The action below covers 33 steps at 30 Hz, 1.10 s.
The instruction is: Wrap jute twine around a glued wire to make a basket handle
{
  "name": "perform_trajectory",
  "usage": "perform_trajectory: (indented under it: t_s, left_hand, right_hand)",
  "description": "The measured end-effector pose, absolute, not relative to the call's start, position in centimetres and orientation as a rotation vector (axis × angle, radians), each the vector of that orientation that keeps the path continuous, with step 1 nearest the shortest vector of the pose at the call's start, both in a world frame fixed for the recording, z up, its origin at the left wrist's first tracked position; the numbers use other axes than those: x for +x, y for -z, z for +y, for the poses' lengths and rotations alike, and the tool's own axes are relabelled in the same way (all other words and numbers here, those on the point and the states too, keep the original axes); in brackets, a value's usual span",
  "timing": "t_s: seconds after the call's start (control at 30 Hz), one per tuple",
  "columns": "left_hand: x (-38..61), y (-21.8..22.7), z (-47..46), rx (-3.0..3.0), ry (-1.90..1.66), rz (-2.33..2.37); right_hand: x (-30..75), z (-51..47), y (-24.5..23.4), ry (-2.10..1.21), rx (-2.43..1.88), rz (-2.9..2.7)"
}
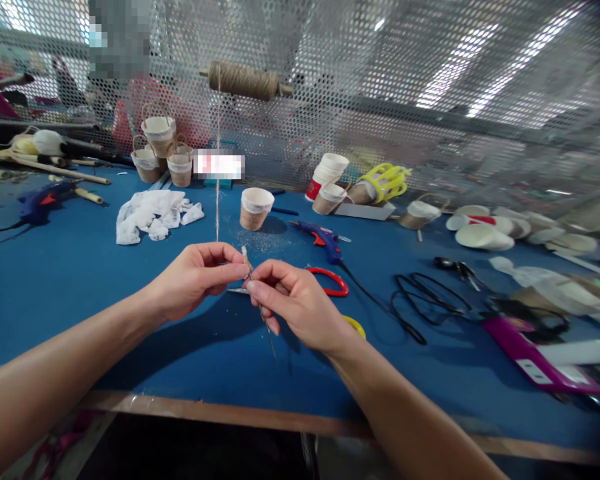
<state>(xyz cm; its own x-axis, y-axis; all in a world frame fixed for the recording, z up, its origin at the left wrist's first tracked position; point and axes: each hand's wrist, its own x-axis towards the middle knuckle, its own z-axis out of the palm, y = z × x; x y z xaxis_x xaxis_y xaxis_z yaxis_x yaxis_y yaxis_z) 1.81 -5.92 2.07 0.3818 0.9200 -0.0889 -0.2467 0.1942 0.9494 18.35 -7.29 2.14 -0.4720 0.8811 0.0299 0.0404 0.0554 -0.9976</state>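
Observation:
My left hand is closed in a pinch at the upper part of a thin wire-like stick. Its top end is pale and looks wrapped in twine. Lower down, the fingers of my right hand close around the same stick, whose thin end points down toward the table. A strand of twine drops from a spool to my left fingers; whether they grip it is hidden. Just beyond the hands stands a small twine-coloured cup with a white lining. Red-handled scissors lie partly behind my right hand.
A blue glue gun with a black cable lies right of the cup, another glue gun far left. White cloth scraps, small handled baskets, stacked paper cups and a purple case surround the work area. Perforated metal mesh rises behind.

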Motion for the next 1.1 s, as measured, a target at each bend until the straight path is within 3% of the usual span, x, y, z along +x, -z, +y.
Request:
perform_trajectory:
  t_s: [0.97, 1.1]
  left_hand:
    - [3.2, -1.9, -6.7, 1.165, -1.178, 1.013]
    - [3.1, -2.0, -6.5, 1.115, -1.166, 0.964]
  right_hand:
    - [17.6, -7.6, -1.1, -1.025, -1.159, -1.787]
    - [17.7, -7.5, -1.4, -1.085, -1.146, -1.772]
